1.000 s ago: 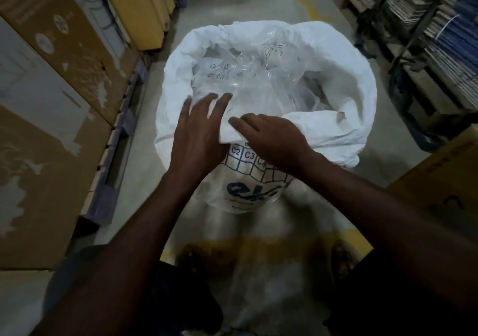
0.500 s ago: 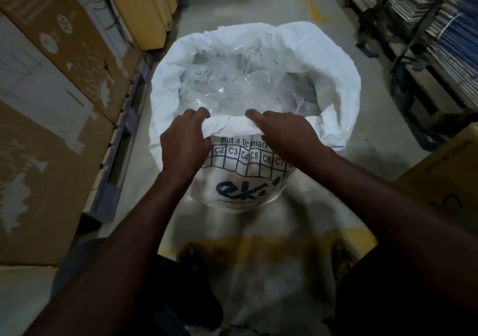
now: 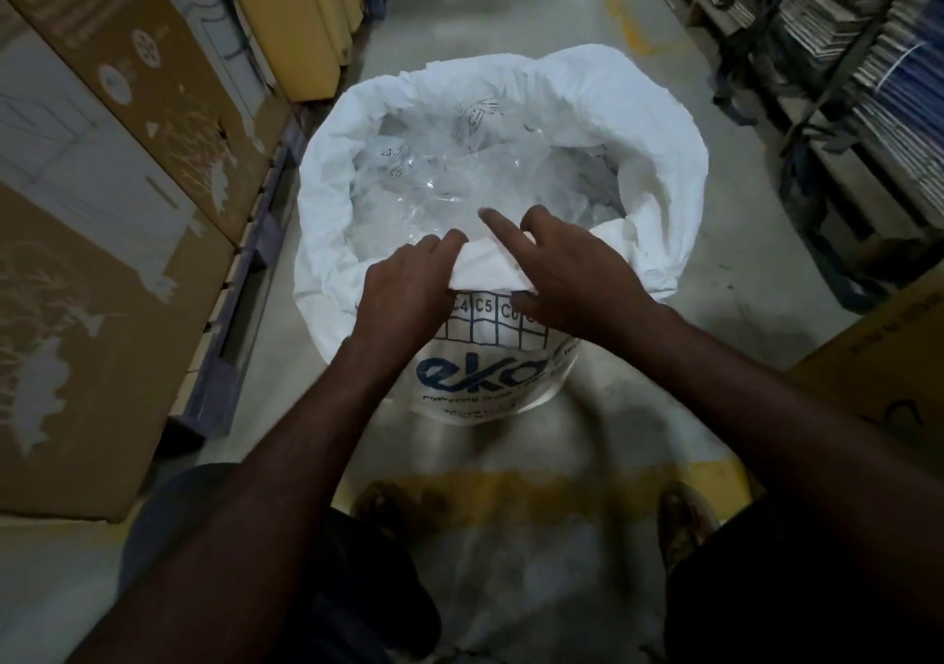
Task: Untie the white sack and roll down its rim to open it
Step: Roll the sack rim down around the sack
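Gripping the near rim [image 3: 485,267] of the white sack [image 3: 659,152], which stands on the aisle floor [image 3: 740,265] between carton stacks, the left hand [image 3: 408,290] curls over the fold while the right hand [image 3: 572,275] pinches it, forefinger outstretched, apparently to roll it lower.

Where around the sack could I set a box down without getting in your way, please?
Bare floor lies beyond the white sack, between yellow cartons and stacked shelves. The sack's left side is crowded against the pallet.
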Tool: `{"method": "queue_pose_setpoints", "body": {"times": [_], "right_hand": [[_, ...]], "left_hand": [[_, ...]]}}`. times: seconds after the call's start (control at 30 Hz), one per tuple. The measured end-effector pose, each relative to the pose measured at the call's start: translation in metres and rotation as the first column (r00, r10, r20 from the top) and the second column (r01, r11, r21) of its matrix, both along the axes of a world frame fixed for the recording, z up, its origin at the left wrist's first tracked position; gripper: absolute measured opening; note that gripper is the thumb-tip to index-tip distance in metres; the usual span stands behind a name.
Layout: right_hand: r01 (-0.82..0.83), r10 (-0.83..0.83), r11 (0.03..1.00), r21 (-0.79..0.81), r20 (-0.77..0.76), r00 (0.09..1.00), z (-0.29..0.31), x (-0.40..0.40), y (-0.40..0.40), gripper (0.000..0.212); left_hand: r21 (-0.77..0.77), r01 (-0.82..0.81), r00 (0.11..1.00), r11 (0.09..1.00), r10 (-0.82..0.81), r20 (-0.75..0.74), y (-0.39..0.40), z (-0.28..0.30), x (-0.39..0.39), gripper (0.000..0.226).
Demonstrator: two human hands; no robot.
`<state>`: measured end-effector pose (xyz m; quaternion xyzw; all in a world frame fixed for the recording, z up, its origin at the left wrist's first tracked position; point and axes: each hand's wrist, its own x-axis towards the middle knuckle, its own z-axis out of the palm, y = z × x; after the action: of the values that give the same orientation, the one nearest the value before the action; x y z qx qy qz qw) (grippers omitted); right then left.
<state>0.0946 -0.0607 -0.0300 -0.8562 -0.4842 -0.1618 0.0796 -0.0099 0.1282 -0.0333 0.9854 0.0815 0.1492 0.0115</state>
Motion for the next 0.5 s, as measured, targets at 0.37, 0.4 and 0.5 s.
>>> {"method": "queue_pose_setpoints", "body": {"times": [0.37, 0.4, 0.5], "right_hand": [[0.068, -0.072, 0.993, 0.097, 0.037, 0.997, 0.0, 0.007, 0.0, 0.061], [0.032, -0.032, 0.994, 0.104, -0.007, 0.999, -0.001, 0.008, -0.001, 0.067], [-0.036, 0.036, 0.999, 0.007, -0.127, 0.991, 0.002, 0.008, -0.012, 0.088]], "left_hand": [[0.089, 0.005, 0.994, 0.996, -0.015, 0.108, 0.004, -0.002, 0.009, 0.03], [0.076, 0.011, 0.995, 0.997, -0.019, 0.101, 0.007, -0.002, 0.009, 0.028], [-0.068, 0.049, 0.995, 0.996, -0.055, -0.081, 0.019, -0.006, 0.007, 0.055]]}}
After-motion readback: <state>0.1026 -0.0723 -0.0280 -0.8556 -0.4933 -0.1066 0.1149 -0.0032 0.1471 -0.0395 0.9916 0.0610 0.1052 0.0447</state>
